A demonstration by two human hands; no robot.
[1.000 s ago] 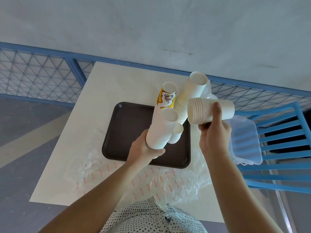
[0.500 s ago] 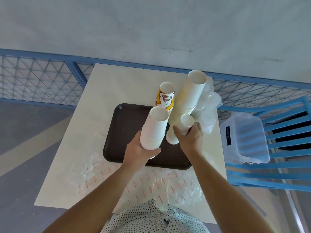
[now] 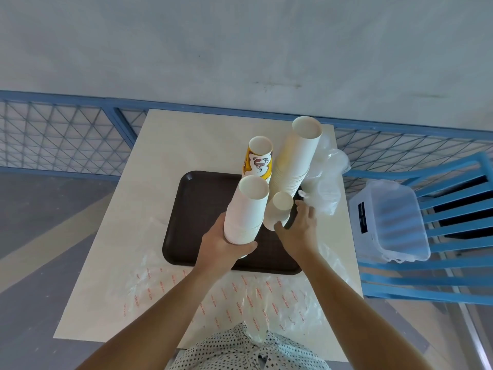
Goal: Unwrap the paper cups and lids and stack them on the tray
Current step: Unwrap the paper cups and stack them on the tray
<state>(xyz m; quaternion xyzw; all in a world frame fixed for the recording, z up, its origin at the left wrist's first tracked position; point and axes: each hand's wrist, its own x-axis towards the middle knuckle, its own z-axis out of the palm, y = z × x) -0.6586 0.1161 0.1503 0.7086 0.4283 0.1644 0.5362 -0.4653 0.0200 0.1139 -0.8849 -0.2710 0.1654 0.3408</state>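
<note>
A dark brown tray [image 3: 197,209] lies on the pale table [image 3: 170,145]. On it stand a tall white cup stack [image 3: 298,156], a yellow printed cup stack [image 3: 258,161] and a short stack of small white cups [image 3: 278,209]. My left hand [image 3: 221,247] grips a white cup stack [image 3: 246,209] near its base, held above the tray's front. My right hand [image 3: 298,231] is beside the small stack, fingers spread and loosely extended, thumb near its base; it holds nothing. Clear plastic lids in wrap [image 3: 325,182] lie right of the tray.
Crumpled clear wrappers with red print [image 3: 240,295] cover the table's near side. A clear plastic box [image 3: 392,222] sits on a blue slatted chair [image 3: 453,193] at the right. A blue mesh railing [image 3: 66,140] runs behind the table.
My right hand set its short white cup stack down on the tray beside the tall stacks, then let go and drew back a little. My left hand kept gripping its stack.
</note>
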